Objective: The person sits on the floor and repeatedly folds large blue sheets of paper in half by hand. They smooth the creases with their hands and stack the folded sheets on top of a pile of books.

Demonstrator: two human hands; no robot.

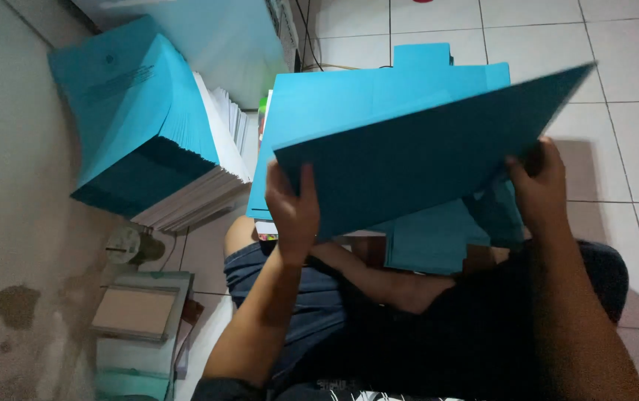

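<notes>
The blue sheet (423,160) was up in the air over our lap, tilted, and we held it at both ends. Our left hand (293,212) was closed on its near left edge, thumb on top and fingers under. Our right hand (539,186) pinched its right edge, fingers curled around it. To do this well, we thought we should keep both grips soft and even, so the sheet stayed flat and did not bend or crease. More blue sheets (438,238) lay on our knees under it, and a flat blue pile (349,96) sat just behind.

We sat on a floor (631,134) of pale square tiles. To our left, a tall stack (148,134) of blue and white paper leaned by the wall (7,186), which was grey and stained. A small box (137,312) sat near our left elbow.
</notes>
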